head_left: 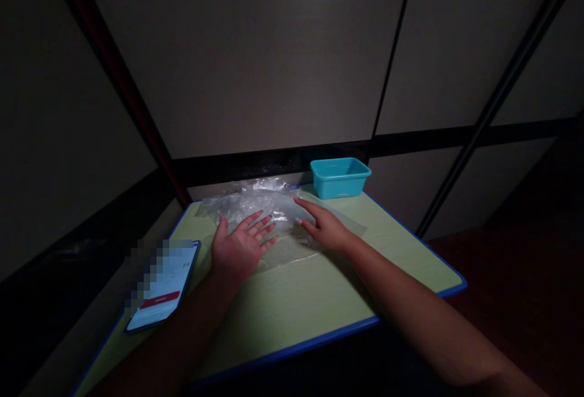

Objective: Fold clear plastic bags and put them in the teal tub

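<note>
Clear, crinkled plastic sheeting (269, 202), perhaps a bag, lies spread over the far half of the table. My left hand (239, 248) is palm up with its fingers spread, over the near left part of the plastic, holding nothing. Above the plastic's right side is my right hand (326, 227), thumb and index finger apart and pointing left. Nothing shows in its grasp; its other fingers are partly hidden. Whether either hand touches the plastic I cannot tell.
A turquoise plastic basket (340, 187) stands at the table's far right corner. On the left lies a phone (166, 290) with its screen lit. The pale green table (292, 318) has a blue edge. Behind it rise panelled cabinet doors (255, 62).
</note>
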`<state>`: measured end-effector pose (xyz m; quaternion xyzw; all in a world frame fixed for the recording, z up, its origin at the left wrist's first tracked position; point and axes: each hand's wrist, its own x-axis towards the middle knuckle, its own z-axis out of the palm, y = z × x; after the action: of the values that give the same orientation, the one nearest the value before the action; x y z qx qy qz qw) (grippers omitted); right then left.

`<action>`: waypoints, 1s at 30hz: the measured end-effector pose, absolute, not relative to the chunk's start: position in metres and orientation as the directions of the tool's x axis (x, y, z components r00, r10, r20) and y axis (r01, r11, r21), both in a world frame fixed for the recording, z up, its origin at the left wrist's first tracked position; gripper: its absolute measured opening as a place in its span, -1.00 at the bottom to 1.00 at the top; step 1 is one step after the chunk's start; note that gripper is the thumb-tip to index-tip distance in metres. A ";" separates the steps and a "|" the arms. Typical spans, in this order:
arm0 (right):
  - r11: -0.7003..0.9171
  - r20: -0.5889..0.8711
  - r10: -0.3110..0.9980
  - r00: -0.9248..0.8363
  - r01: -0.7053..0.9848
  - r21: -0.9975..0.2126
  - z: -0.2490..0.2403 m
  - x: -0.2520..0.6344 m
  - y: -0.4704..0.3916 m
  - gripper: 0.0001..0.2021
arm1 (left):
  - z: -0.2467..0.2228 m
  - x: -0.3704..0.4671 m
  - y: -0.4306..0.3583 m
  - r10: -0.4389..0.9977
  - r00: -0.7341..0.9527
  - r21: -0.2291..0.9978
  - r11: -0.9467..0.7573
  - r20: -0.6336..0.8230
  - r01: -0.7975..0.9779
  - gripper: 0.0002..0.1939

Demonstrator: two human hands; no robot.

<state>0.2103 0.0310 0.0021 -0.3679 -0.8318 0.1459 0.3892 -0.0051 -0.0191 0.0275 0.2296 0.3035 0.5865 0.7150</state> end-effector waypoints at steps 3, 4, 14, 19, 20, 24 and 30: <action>0.626 0.543 0.775 -0.324 0.269 -0.732 0.005 0.209 0.033 -0.62 | 0.027 -0.004 -0.019 0.955 0.222 0.674 0.295 -0.195 -0.678 -0.30; 0.574 0.511 0.803 -0.308 0.164 -0.802 0.005 0.209 0.034 -0.64 | 0.028 -0.004 -0.019 0.946 0.257 0.670 0.322 -0.199 -0.669 -0.30; 0.319 0.348 0.936 -0.058 -0.280 -0.905 0.016 0.211 0.036 -0.71 | 0.025 -0.002 -0.023 0.953 0.303 0.727 0.225 -0.026 -0.648 -0.72; 0.256 0.291 0.957 -0.012 -0.440 -0.861 0.021 0.212 0.034 -0.55 | 0.020 0.001 -0.021 0.979 0.204 0.780 0.147 -0.025 -0.608 -0.69; 0.223 0.262 0.965 -0.016 -0.477 -0.850 0.022 0.213 0.035 -0.52 | 0.021 0.001 -0.020 0.980 0.195 0.779 0.159 -0.048 -0.607 -0.67; 0.085 0.164 0.983 -0.078 -0.598 -0.797 0.025 0.224 0.039 -0.48 | 0.025 0.003 -0.021 0.969 0.187 0.740 0.246 -0.164 -0.626 -0.57; -0.024 0.124 0.979 -0.162 -0.698 -0.715 0.027 0.235 0.044 -0.44 | 0.028 -0.003 -0.022 0.947 0.297 0.699 0.296 -0.124 -0.651 -0.47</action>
<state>0.2349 0.0437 0.0272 -0.2093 -0.3354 0.6844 0.6126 -0.0034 -0.0217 0.0279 0.2727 0.2715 0.5269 0.7578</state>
